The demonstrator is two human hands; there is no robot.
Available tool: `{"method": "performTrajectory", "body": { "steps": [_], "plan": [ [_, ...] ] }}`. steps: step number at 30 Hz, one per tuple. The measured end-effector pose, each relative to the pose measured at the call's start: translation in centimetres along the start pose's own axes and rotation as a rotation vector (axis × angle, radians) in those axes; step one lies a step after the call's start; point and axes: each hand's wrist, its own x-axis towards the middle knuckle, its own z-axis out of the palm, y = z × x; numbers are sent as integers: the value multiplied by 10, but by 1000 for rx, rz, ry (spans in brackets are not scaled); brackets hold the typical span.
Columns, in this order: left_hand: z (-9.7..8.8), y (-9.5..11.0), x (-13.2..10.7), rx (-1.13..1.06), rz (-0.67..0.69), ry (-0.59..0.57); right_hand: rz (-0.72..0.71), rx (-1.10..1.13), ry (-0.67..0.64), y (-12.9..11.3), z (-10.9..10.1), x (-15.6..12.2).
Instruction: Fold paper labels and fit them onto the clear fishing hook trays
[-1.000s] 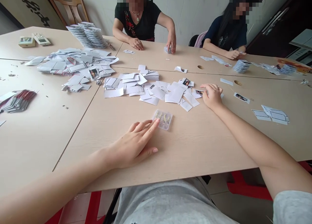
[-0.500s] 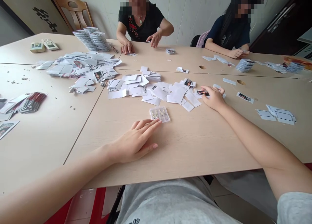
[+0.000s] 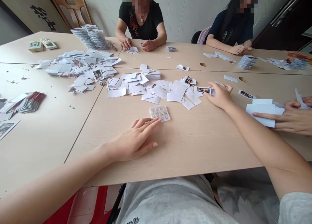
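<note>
My left hand (image 3: pixel 135 138) lies flat on the table (image 3: pixel 195 146), fingers stretched out, its fingertips just short of a small clear plastic tray (image 3: pixel 159 112) with little gold pieces in it. My right hand (image 3: pixel 219 94) reaches out to the right edge of a loose spread of white paper cards (image 3: pixel 158 89). Its fingers curl down on a small printed picture card (image 3: pixel 203 90) and touch it.
A big heap of white cards (image 3: pixel 78 66) and stacked packets (image 3: pixel 90 37) lie at the far left. Two people sit across, handling cards. Another person's hands (image 3: pixel 290 118) hold white cards (image 3: pixel 264 112) at the right edge. Red-edged packets (image 3: pixel 26 102) lie at left.
My right hand slid slightly right with the picture card under its fingers. Another person's hands with cards came in at the right edge. My left hand stayed put.
</note>
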Motion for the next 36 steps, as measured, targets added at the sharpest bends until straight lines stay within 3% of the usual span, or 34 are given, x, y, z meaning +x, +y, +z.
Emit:
{"method": "performTrajectory", "body": {
  "steps": [6,10,15,18,21,24,28,31,36],
  "plan": [
    [2,2,1,-41,64,1,41,149,201,-10,-8,3],
    [5,4,3,-57,118,-1,88,476,281,-28,-14,4],
    [8,10,8,-17,156,-29,189,1061,6,-93,-23,-9],
    [6,13,13,-1,122,40,187,1183,-202,-135,-26,-23],
    [0,12,25,-12,53,160,143,1239,-311,-163,-23,-33],
    [-3,7,45,-57,-61,299,121,1287,-357,-176,-18,-38],
    [4,-2,72,-216,-178,442,122,1397,-325,-182,-12,-43],
    [14,-8,78,-259,-165,526,97,1432,-287,-183,-9,-46],
    [20,-11,70,-207,-31,559,27,1473,-323,-183,-16,-50]
  ]
}}
